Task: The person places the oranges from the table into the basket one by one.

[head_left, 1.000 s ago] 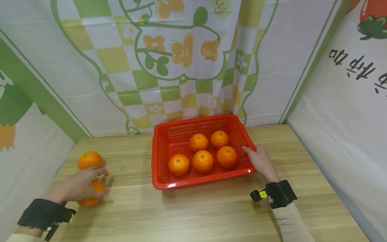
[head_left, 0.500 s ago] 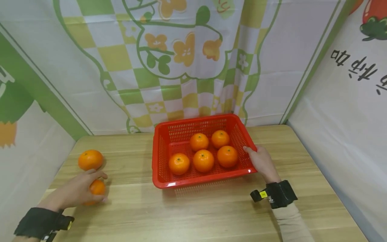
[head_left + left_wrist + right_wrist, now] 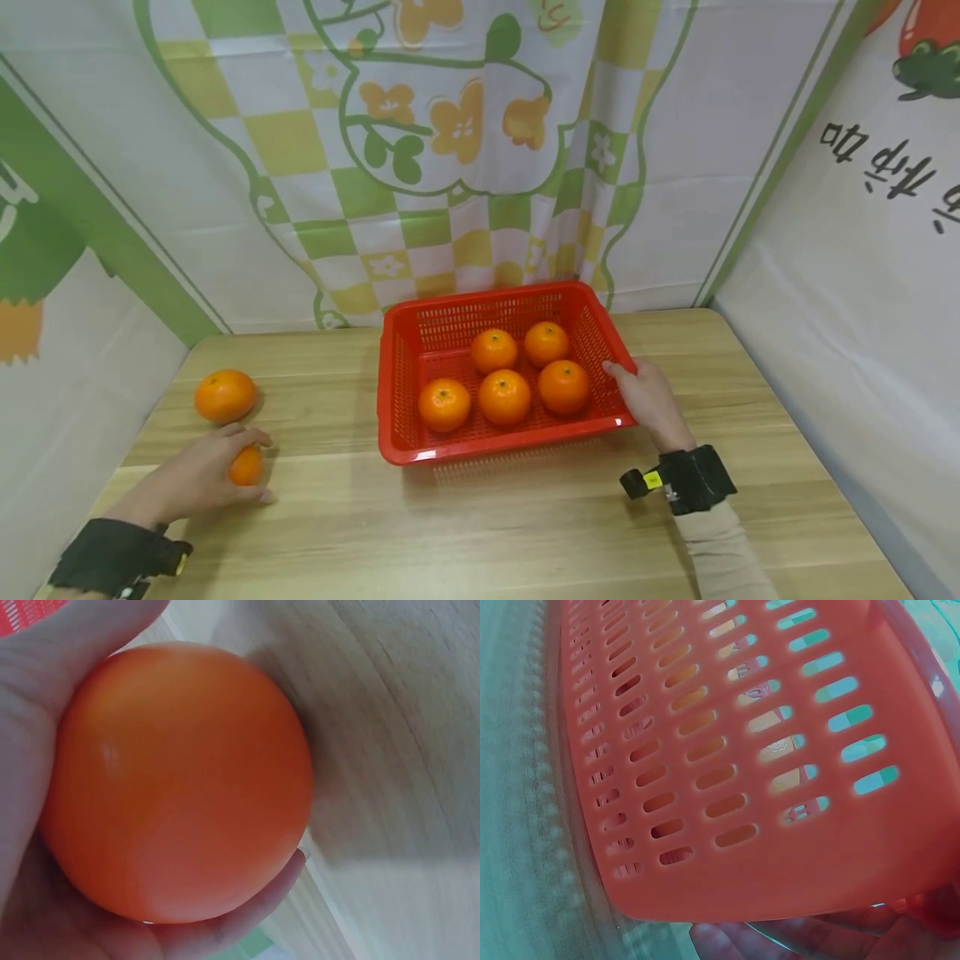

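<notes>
On the left of the table, my left hand (image 3: pixel 198 475) curves round an orange (image 3: pixel 245 467), thumb on its near side and fingers on its far side. The left wrist view shows this orange (image 3: pixel 180 784) filling the space between thumb and fingers, close to the wood. Just beyond that hand lies another orange (image 3: pixel 226 396). My right hand (image 3: pixel 651 402) grips the right rim of a red plastic basket (image 3: pixel 405 457), thumb over the inside. Several oranges (image 3: pixel 505 397) sit in the basket. Close up, the right wrist view has the basket's slotted wall (image 3: pixel 780 847), with fingertips (image 3: pixel 720 941) below its edge.
The wooden table (image 3: pixel 480 533) carries everything. A printed curtain (image 3: pixel 465 225) hangs right behind the basket, and white printed sheets (image 3: pixel 847 275) close in both sides.
My left hand has drawn back from the farther orange and settled round the nearer one, covering more of it. My right hand and the basket have stayed put.
</notes>
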Tool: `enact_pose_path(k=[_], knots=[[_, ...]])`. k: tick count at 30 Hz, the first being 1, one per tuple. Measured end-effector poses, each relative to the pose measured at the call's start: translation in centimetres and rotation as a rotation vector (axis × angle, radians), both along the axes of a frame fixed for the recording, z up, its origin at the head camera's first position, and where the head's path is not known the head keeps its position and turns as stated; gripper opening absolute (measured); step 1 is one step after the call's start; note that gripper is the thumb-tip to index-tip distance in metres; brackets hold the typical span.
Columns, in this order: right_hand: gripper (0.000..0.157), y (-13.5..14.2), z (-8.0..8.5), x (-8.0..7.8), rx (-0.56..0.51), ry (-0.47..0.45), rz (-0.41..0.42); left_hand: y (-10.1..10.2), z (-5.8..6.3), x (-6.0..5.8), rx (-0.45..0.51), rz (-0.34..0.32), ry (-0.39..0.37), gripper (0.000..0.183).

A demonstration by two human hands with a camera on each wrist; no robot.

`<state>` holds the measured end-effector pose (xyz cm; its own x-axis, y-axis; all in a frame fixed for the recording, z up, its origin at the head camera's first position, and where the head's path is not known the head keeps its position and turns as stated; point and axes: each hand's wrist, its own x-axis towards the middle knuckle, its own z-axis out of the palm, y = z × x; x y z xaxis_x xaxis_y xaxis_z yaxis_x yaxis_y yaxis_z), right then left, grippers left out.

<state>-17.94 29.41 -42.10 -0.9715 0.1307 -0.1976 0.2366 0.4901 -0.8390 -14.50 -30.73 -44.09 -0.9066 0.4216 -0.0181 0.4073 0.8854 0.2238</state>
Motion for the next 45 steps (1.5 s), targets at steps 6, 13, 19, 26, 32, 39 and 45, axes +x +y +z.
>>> enact_pose_path(k=[6,13,19,26,32,39,45], knots=[[0.050,0.00,0.10,-0.18,0.001,0.008,-0.005,0.14,-0.24,0.13,-0.010,0.033,0.004,0.076],[0.049,0.20,0.11,-0.26,-0.005,0.012,-0.012,0.45,-0.21,0.12,-0.028,0.081,-0.026,0.075],[0.049,0.13,0.17,-0.03,0.002,0.014,-0.003,0.24,-0.09,0.13,-0.035,0.096,-0.059,0.076],[0.048,0.04,0.07,0.05,0.002,0.010,0.000,-0.10,0.02,0.24,-0.028,0.101,-0.073,0.071],[0.049,-0.02,-0.02,0.10,-0.004,0.003,0.002,-0.24,0.02,0.23,-0.039,0.085,-0.041,0.057],[0.050,-0.08,0.05,0.27,-0.011,-0.004,-0.003,-0.20,-0.04,-0.15,-0.078,0.020,-0.019,0.052],[0.052,-0.05,-0.05,0.24,-0.005,-0.005,-0.003,-0.14,0.21,-0.40,-0.083,0.014,-0.045,0.050]])
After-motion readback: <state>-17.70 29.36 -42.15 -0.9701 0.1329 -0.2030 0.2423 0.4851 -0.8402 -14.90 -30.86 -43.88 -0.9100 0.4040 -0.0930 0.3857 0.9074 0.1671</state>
